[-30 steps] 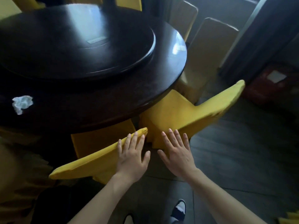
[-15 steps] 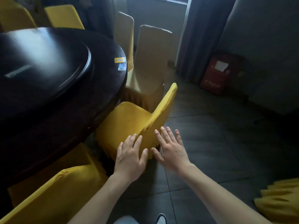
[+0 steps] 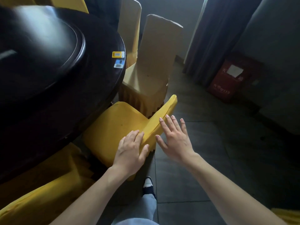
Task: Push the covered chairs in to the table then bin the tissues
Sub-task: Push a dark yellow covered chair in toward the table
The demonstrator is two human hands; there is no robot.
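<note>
From my head camera, the dark round table (image 3: pixel 84 88) fills the upper left of the frame, its glossy raised turntable (image 3: pixel 40 51) catching a pale glare. Two small stickers sit near its right rim, a yellow one (image 3: pixel 118 54) above a blue-grey one (image 3: pixel 118 65). Just right of the rim stands a beige-covered chair (image 3: pixel 152 65), skirted at the base, with another tall chair back (image 3: pixel 129 26) behind it. At the far right a red box (image 3: pixel 227 80) with a white paper label rests on the dark tiled floor (image 3: pixel 211 151), beside dark curtains (image 3: pixel 215 38).

The yellow-covered chair (image 3: pixel 116 125) is at centre frame, its seat partly tucked under the table edge and its backrest running diagonally up to the right. The cover is smooth, matte cloth with a scalloped hem. A second yellow-covered chair (image 3: pixel 37 203) lies at lower left.

My left hand (image 3: pixel 131 151) rests on the near end of the backrest, fingers lying over its top edge, thumb on the outer side. My right hand (image 3: pixel 175 140) is spread, fingers straight, fingertips at the backrest's outer face; contact is unclear. My shoe (image 3: pixel 148 184) shows at bottom centre.
</note>
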